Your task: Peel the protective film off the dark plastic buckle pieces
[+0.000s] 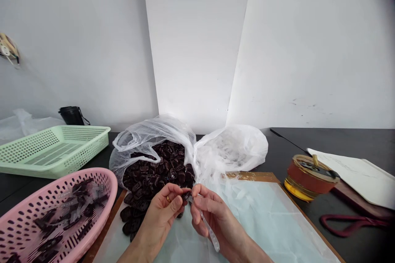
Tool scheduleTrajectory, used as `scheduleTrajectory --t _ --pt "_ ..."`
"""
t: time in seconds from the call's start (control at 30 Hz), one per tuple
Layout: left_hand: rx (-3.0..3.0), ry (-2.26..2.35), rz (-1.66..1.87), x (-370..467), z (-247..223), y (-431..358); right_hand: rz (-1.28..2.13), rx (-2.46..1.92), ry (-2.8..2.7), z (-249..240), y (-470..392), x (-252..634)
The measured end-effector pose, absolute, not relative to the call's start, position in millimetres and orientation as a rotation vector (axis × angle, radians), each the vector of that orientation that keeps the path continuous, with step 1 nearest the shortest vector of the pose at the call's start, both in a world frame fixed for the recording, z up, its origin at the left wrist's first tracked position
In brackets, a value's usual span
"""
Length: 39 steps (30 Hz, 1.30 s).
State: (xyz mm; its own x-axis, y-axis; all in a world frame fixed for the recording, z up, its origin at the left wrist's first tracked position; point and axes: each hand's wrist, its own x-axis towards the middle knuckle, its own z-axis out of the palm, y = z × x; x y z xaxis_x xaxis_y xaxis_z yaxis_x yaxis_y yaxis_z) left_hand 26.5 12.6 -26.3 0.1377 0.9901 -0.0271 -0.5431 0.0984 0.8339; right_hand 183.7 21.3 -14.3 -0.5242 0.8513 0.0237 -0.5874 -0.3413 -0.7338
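My left hand (162,213), with a ring on one finger, pinches a small dark brown plastic buckle-like piece (186,196) in front of me. Opposite it, my right hand (220,213) is closed on a clear plastic strap (211,233) with small holes, whose free end hangs down below the fingers. The strap's upper end meets the dark piece, but the fingertips hide how they join. Just behind my hands, a heap of similar dark pieces (160,166) spills from a clear plastic bag (138,133). Clear straps (226,150) lie in a second bag (261,148) to its right.
At left, a pink basket (106,213) holds dark pieces with clear straps; behind are a green basket (52,169) and black cup (70,115). A pale-covered board (271,222) lies beneath my hands. At right are a round tape-like roll (310,178), notebook (358,174) and scissors (348,224).
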Motion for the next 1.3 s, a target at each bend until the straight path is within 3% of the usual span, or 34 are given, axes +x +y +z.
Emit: scheduleTrajectory --t 0.6,1.3 --pt "1.273 1.005 1.307 16.1 -19.7 15.0 1.739 -0.872 -1.231 -9.8 30.0 196.2" --pt "1.37 1.016 1.123 13.9 -15.1 12.6 1.736 -0.778 -1.256 -17.4 37.8 198.7"
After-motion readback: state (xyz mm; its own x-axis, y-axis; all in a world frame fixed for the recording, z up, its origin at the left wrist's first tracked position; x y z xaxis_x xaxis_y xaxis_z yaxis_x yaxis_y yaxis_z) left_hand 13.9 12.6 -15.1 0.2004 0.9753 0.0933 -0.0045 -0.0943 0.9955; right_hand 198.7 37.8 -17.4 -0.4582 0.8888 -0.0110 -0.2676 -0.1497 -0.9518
